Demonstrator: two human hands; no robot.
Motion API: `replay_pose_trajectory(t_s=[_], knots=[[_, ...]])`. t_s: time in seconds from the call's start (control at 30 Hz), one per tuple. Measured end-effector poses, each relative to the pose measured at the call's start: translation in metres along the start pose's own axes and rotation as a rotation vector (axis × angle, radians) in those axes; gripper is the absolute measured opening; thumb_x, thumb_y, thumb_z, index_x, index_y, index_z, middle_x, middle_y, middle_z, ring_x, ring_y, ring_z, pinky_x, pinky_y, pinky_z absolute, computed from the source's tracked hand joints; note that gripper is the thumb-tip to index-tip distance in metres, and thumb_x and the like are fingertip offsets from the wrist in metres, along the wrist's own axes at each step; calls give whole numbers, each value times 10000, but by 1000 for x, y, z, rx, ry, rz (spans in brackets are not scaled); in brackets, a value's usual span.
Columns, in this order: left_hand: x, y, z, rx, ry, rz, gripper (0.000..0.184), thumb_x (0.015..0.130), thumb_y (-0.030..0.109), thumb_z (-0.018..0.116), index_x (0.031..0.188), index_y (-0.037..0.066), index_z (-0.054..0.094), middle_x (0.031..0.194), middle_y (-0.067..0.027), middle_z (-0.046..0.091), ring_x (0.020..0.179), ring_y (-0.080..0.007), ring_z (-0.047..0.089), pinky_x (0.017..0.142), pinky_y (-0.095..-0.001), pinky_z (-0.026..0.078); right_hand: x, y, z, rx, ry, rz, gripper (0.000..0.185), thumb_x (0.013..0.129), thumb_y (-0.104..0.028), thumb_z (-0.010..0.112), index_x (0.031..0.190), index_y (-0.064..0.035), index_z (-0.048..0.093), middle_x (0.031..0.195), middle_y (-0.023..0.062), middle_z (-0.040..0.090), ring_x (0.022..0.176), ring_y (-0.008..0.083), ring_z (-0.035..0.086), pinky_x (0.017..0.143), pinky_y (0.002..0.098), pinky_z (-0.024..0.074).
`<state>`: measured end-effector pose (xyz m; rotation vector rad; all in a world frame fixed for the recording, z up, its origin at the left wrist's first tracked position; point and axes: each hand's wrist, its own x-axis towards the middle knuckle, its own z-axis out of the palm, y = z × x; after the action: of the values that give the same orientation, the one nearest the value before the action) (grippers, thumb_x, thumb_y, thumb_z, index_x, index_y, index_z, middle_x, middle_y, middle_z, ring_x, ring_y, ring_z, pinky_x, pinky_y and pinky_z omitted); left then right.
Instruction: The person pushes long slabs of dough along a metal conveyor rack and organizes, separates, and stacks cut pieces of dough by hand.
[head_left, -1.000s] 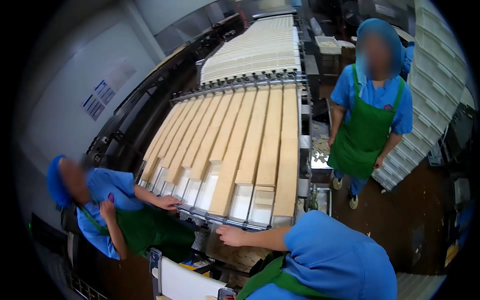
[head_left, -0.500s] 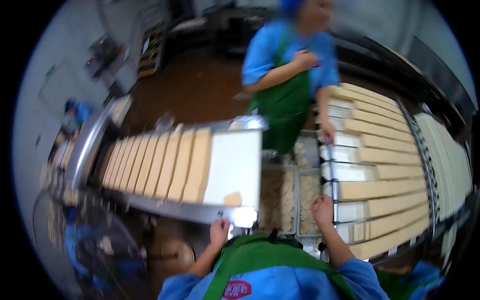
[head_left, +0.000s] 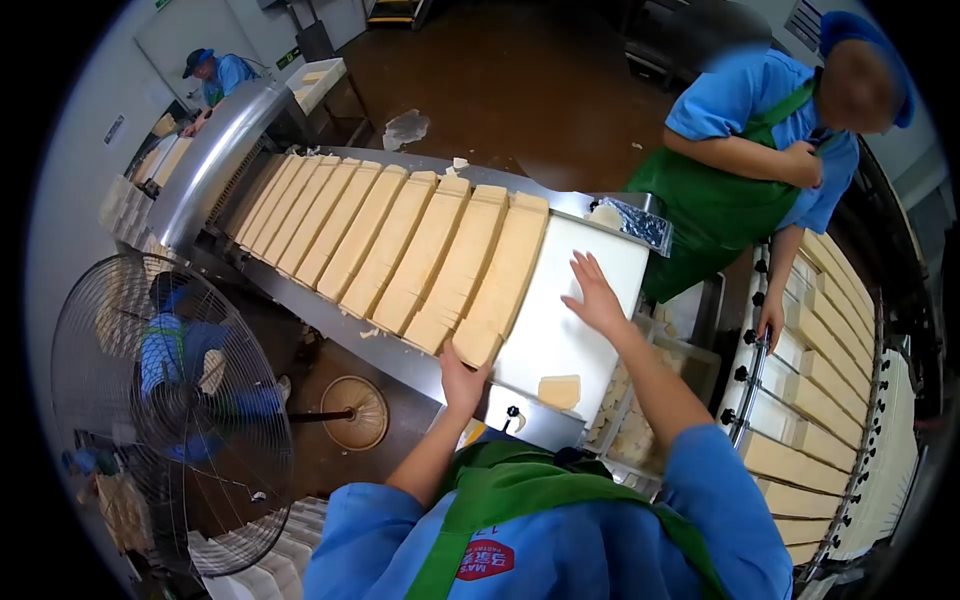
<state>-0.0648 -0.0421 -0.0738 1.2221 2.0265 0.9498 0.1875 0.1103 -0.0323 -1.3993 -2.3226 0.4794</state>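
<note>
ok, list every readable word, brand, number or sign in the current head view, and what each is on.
"MA'S": red badge on the wearer's blue shirt; its smaller lettering is too small to read surely.
"17": on the same shirt, by the badge; more digits may be hidden.
Too small to read: green wall sign, left wall plate, upper-right notice.

Person (head_left: 163, 352) behind fan (head_left: 186, 398): partly hidden | white trays (head_left: 262, 565): cut off below | co-worker's head (head_left: 862, 88): blurred
</note>
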Motion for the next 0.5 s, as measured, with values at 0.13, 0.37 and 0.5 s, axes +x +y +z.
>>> replay_pose_trajectory(t_s=[0.13, 0.37, 0.5], knots=[[8, 2, 3, 63, -73, 130, 873, 684, 192, 778, 1355, -36, 268, 1167, -300, 461, 1043, -446, 506, 871, -441, 454, 100, 15, 21, -90, -54, 31, 662, 784, -265, 667, 1310, 42, 408, 1432, 167, 339, 1363, 371, 232, 1104, 401, 271], [17, 16, -5, 204, -233, 44, 932, 710, 271, 759, 1399, -53, 222, 1186, -325, 451, 1008, -439, 544, 787, -414, 501, 189, 25, 54, -185, -157, 170, 603, 790, -317, 629, 1299, -51, 445, 1404, 106, 391, 1347, 310, 275, 1075, 458, 290], [22, 7, -4, 247, -316, 139, 960, 714, 290, 757, 1417, -45, 195, 1129, -346, 459, 988, -467, 528, 839, -445, 467, 181, 32, 50, -163, -111, 210, 601, 721, -353, 685, 1219, -60, 524, 1275, 91, 490, 1188, 290, 432, 987, 451, 369]])
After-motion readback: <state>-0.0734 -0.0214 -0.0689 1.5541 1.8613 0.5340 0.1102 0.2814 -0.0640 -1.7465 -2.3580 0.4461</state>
